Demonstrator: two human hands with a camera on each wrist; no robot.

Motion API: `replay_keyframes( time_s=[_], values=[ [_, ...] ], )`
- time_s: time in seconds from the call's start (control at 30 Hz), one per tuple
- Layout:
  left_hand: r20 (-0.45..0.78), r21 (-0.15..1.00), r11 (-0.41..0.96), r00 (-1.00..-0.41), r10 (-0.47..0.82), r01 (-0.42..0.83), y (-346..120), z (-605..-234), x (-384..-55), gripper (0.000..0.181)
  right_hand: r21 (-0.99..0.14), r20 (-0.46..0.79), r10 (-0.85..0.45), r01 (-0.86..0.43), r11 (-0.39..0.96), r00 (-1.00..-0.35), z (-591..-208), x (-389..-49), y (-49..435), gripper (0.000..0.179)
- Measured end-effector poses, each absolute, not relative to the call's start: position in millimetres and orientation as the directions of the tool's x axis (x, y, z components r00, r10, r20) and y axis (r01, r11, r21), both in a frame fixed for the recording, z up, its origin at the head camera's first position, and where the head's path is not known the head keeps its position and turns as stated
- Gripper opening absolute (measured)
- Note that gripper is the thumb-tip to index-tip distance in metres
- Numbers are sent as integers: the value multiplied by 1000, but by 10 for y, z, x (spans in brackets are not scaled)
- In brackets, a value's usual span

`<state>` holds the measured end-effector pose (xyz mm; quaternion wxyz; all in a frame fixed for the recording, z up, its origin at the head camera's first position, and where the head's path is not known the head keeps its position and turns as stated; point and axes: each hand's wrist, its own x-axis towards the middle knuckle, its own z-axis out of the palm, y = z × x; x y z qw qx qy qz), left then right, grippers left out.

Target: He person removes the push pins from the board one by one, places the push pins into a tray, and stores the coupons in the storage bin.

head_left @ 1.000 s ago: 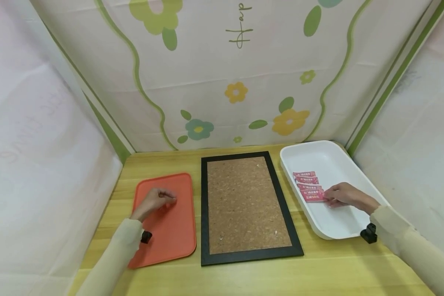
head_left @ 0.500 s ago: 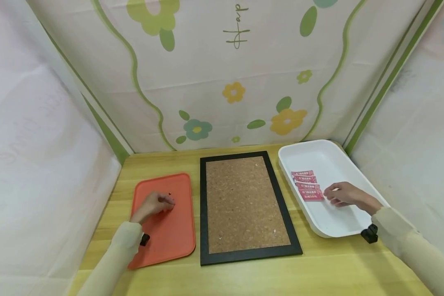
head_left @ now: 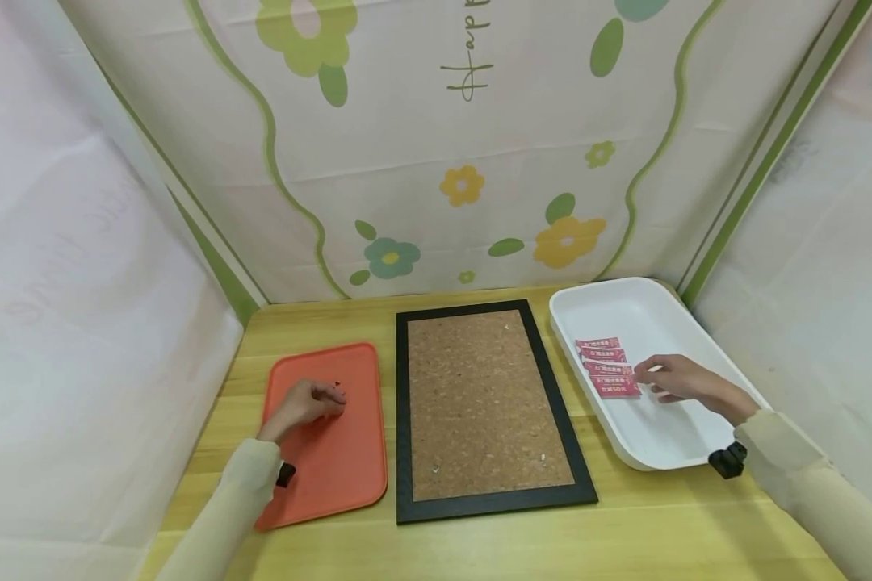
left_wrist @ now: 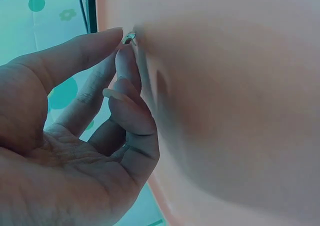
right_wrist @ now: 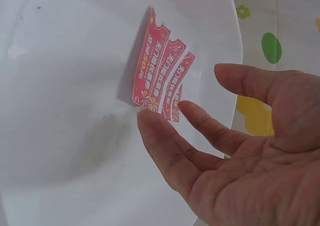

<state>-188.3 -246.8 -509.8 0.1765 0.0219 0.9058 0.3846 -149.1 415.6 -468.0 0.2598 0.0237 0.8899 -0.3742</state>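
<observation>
My left hand (head_left: 308,403) is low over the red tray (head_left: 334,476), thumb and forefinger tips close together. A small shiny metal piece (left_wrist: 130,37), too small to name surely, shows right at these fingertips in the left wrist view. Whether it is pinched or lies just behind them, I cannot tell. In the head view a tiny dark speck (head_left: 337,383) lies beside the fingers. My right hand (head_left: 679,379), fingers spread and relaxed, hovers in the white bin (head_left: 668,436). Several pink paper coupons (right_wrist: 155,61) overlap there, close to its fingertips; nothing is in its grip.
Between the two hands, a cork board (head_left: 487,403) with a black frame lies on the wooden table (head_left: 480,549). Small pale marks dot its cork. Fabric walls (head_left: 407,121) with printed flowers stand behind and at both sides.
My right fingers have come off the nearest coupon, which stays in the bin. The left hand has shifted slightly, uncovering the dark speck on the tray. The head view has moved a little.
</observation>
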Motion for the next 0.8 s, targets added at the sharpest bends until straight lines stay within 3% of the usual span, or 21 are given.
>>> replay_keyframes(
  time_s=[0.23, 0.4, 0.6, 0.8],
  values=[
    [-220, 681, 730, -965, 142, -48, -2487, -5024, -1877, 18, -694, -411, -191, 170, 699, -891, -4564, -1469, 4071, 57],
    [-12, 620, 778, -990, 140, 102, -2481, -4958, -1870, 19, -697, -309, -183, 91, 711, -933, -4481, -1477, 3950, 54],
    [197, 556, 783, -959, 201, 279, -2340, -4806, -1880, 27, -670, -225, -97, 81, 738, -970, -4401, -1494, 3750, 67],
    [183, 498, 795, -938, 295, 347, -2110, -4635, -1866, 52, -678, -119, -65, 33, 734, -991, -4359, -1520, 3499, 73]
  ],
)
